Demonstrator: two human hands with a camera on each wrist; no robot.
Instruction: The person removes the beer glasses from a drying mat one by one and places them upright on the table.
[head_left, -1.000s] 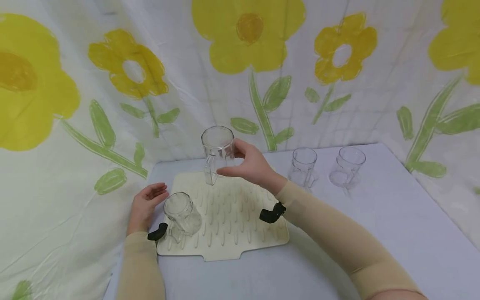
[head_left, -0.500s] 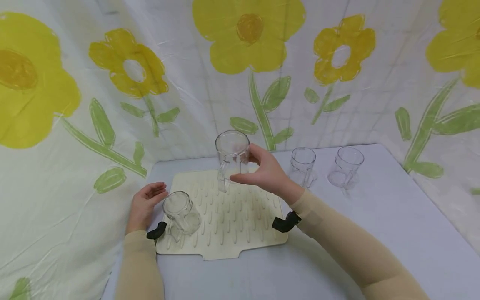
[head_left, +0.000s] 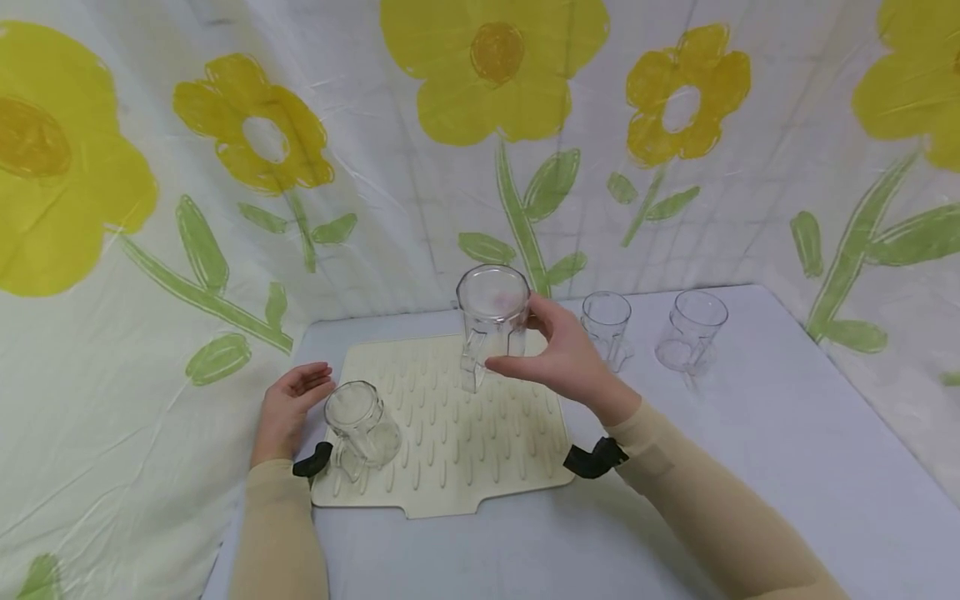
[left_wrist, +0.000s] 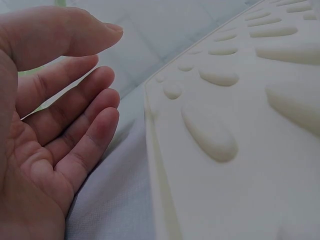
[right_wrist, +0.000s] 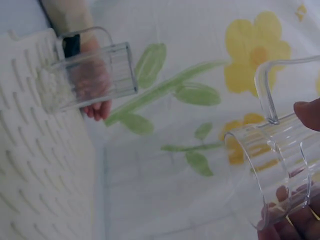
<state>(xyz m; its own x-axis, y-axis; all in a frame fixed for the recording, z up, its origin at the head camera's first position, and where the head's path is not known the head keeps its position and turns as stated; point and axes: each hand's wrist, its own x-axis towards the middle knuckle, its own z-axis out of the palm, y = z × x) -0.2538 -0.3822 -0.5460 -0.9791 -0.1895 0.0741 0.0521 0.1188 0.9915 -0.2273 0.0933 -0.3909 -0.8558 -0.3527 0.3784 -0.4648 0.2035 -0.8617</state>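
Observation:
My right hand grips a clear glass mug and holds it raised over the far part of a cream draining mat. The thumb is on the near side, with fingers round the far side; the mug's handle points away from the palm. Another clear mug stands on the mat near its left edge, handle toward the viewer. Just left of that mug, my left hand lies beside the mat, fingers relaxed and holding nothing. In the left wrist view, a gap separates its fingertips from the mat's edge.
Two more clear mugs, a nearer one and a farther one, stand on the white-covered table at the back right. A white curtain with yellow flowers hangs behind and along the left side. Raised ridges cover the mat.
My right hand has moved right and slightly toward the viewer with the mug in its grip. The left hand and the standing mugs have stayed in place.

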